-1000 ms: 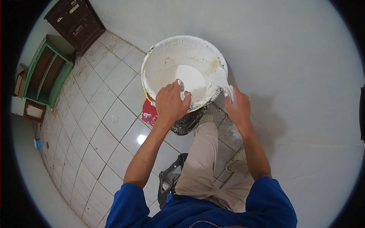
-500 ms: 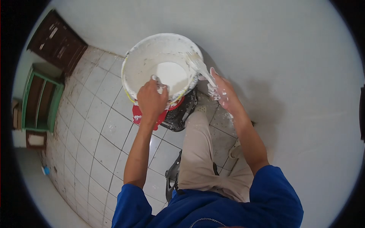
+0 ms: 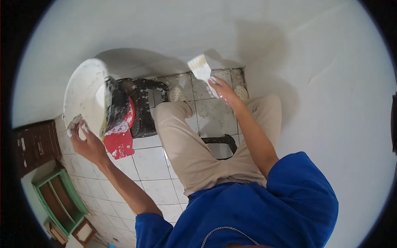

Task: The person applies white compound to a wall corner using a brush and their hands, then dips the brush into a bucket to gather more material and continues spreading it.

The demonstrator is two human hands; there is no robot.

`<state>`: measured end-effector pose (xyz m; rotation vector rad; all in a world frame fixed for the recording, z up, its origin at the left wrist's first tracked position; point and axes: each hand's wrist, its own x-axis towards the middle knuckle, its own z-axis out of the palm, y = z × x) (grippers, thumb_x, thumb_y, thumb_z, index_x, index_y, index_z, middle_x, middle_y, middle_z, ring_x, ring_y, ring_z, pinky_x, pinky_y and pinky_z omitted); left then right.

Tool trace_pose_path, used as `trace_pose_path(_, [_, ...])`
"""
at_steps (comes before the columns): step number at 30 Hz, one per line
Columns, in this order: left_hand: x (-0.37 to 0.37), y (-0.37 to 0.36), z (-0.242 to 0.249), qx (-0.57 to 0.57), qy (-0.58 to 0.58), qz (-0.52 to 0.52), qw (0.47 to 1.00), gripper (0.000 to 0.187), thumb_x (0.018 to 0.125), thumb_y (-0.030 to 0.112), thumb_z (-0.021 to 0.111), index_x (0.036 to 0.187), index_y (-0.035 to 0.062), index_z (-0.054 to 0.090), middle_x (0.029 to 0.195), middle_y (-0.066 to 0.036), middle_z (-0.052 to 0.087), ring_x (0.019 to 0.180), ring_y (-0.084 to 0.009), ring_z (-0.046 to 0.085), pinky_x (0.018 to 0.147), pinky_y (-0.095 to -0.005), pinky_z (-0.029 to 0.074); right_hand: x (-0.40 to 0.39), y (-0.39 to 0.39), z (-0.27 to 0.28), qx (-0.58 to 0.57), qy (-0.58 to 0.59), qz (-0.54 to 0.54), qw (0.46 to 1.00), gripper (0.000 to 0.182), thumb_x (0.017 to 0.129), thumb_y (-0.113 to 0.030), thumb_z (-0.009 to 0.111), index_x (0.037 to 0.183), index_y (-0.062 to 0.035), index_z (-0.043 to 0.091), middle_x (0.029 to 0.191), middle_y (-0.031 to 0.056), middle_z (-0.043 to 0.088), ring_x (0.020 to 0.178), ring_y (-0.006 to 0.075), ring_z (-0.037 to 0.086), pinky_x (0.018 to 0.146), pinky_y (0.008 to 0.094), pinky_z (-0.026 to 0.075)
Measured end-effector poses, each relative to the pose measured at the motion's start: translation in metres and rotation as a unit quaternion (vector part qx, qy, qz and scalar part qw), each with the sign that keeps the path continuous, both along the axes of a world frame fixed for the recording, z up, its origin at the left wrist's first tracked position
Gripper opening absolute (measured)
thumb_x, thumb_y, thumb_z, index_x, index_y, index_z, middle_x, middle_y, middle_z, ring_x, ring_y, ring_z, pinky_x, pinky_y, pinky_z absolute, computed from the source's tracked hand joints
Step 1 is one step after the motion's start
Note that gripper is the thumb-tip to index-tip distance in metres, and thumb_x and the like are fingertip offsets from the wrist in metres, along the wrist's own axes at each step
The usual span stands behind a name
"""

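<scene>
My right hand [image 3: 223, 90] is closed around the handle of a flat paintbrush [image 3: 201, 68], its pale bristles pointing up and left, apart from the wall. White paint marks its fingers. My left hand [image 3: 87, 142] is at the near rim of a large white bucket [image 3: 84, 89], with curled, paint-smeared fingers over its opening. Whatever those fingers pinch, if anything, I cannot make out. White paint [image 3: 100, 96] shows inside the bucket. The bucket stands on a black plastic stool [image 3: 142, 120], beside a red, paint-spattered plastic piece [image 3: 120, 145].
A pale wall [image 3: 331, 82] rises ahead and to the right. Grey floor tiles [image 3: 155, 165] spread below, paint-stained near the wall. A brown wooden door panel [image 3: 39, 144] and a green shelf [image 3: 62, 198] stand at the left. My legs [image 3: 182, 140] straddle part of a black seat [image 3: 221, 146].
My view has turned right, so the bucket now appears farther left. The paintbrush has moved from beside the bucket's rim to well right of it. My left hand remains at the bucket.
</scene>
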<state>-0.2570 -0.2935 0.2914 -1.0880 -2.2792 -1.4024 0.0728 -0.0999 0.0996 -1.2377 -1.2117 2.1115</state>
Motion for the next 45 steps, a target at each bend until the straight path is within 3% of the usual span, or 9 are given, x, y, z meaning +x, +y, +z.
trace_pose_path(3, [0.074, 0.052, -0.007, 0.054, -0.011, -0.141, 0.988, 0.014, 0.078, 0.007, 0.057, 0.090, 0.0000, 0.057, 0.087, -0.013, 0.060, 0.083, -0.0193, 0.056, 0.076, -0.0303, 0.044, 0.033, -0.010, -0.049, -0.080, -0.084, -0.093, 0.989, 0.033, 0.088, -0.029, 0.049, 0.110, -0.0053, 0.047, 0.085, 0.0028, 0.052, 0.073, 0.0112, 0.049, 0.063, 0.0251, 0.040])
trace_pose_path(8, [0.168, 0.157, -0.103, -0.230, -0.081, -0.431, 0.869, 0.020, 0.077, 0.011, 0.058, 0.094, 0.0007, 0.055, 0.089, -0.017, 0.059, 0.084, -0.0309, 0.058, 0.076, -0.0351, 0.044, 0.057, 0.005, -0.141, -0.191, -0.065, -0.284, 0.937, 0.024, 0.086, -0.028, 0.048, 0.094, -0.0066, 0.053, 0.067, -0.0012, 0.048, 0.054, 0.0089, 0.044, 0.047, 0.0240, 0.035])
trace_pose_path(11, [0.206, 0.216, -0.193, -0.372, -0.101, -0.520, 0.763, 0.027, 0.078, 0.019, 0.058, 0.098, -0.0001, 0.055, 0.094, -0.019, 0.059, 0.090, -0.0331, 0.057, 0.079, -0.0362, 0.044, 0.069, 0.033, -0.211, -0.188, -0.108, -0.240, 0.946, 0.050, 0.080, -0.039, 0.054, 0.115, -0.0049, 0.046, 0.105, 0.0082, 0.050, 0.098, 0.0172, 0.047, 0.080, 0.0332, 0.040])
trace_pose_path(14, [0.220, 0.268, -0.279, -0.488, 0.017, -0.573, 0.658, 0.034, 0.079, 0.028, 0.054, 0.096, -0.0017, 0.054, 0.095, -0.022, 0.057, 0.092, -0.0372, 0.054, 0.078, -0.0432, 0.043, 0.076, 0.055, -0.297, -0.163, -0.091, -0.221, 0.957, 0.033, 0.079, -0.034, 0.054, 0.092, -0.0046, 0.054, 0.076, 0.0049, 0.054, 0.065, 0.0137, 0.052, 0.053, 0.0284, 0.042])
trace_pose_path(20, [0.243, 0.313, -0.347, -0.572, 0.016, -0.474, 0.670, 0.044, 0.079, 0.034, 0.053, 0.106, -0.0008, 0.052, 0.104, -0.023, 0.055, 0.101, -0.0361, 0.051, 0.085, -0.0422, 0.042, 0.071, 0.087, -0.392, -0.031, -0.226, -0.179, 0.957, 0.022, 0.077, -0.026, 0.051, 0.070, -0.0058, 0.053, 0.056, 0.0021, 0.047, 0.044, 0.0122, 0.043, 0.040, 0.0285, 0.035])
trace_pose_path(23, [0.256, 0.322, -0.342, -0.610, 0.017, -0.494, 0.619, 0.047, 0.080, 0.034, 0.052, 0.112, -0.0002, 0.049, 0.107, -0.023, 0.055, 0.102, -0.0354, 0.051, 0.086, -0.0414, 0.042, 0.070, 0.101, -0.385, -0.075, -0.224, -0.187, 0.953, 0.023, 0.076, -0.026, 0.052, 0.070, -0.0047, 0.053, 0.056, 0.0034, 0.047, 0.044, 0.0126, 0.043, 0.040, 0.0289, 0.035])
trace_pose_path(27, [0.277, 0.332, -0.331, -0.578, -0.014, -0.514, 0.633, 0.048, 0.081, 0.034, 0.050, 0.114, -0.0012, 0.048, 0.109, -0.023, 0.054, 0.104, -0.0357, 0.050, 0.088, -0.0416, 0.041, 0.073, 0.121, -0.417, -0.031, -0.296, -0.129, 0.946, 0.032, 0.076, -0.028, 0.045, 0.077, 0.0010, 0.059, 0.085, 0.0224, 0.059, 0.082, 0.0374, 0.057, 0.076, 0.0439, 0.044])
trace_pose_path(33, [0.295, 0.330, -0.320, -0.617, -0.003, -0.512, 0.597, 0.051, 0.082, 0.036, 0.050, 0.115, -0.0023, 0.046, 0.113, -0.024, 0.051, 0.107, -0.0356, 0.048, 0.090, -0.0415, 0.039, 0.078, 0.122, -0.476, 0.158, -0.247, -0.217, 0.931, 0.023, 0.073, -0.023, 0.051, 0.062, -0.0038, 0.055, 0.054, 0.0072, 0.051, 0.050, 0.0170, 0.049, 0.045, 0.0328, 0.038])
trace_pose_path(45, [0.286, 0.336, -0.316, -0.649, 0.002, -0.490, 0.581, 0.055, 0.083, 0.037, 0.048, 0.120, -0.0034, 0.042, 0.118, -0.025, 0.047, 0.112, -0.0350, 0.045, 0.094, -0.0402, 0.037, 0.075, 0.130, -0.445, 0.163, -0.344, -0.164, 0.910, 0.029, 0.072, -0.029, 0.049, 0.064, -0.0018, 0.056, 0.058, 0.0093, 0.055, 0.053, 0.0208, 0.053, 0.053, 0.0357, 0.041])
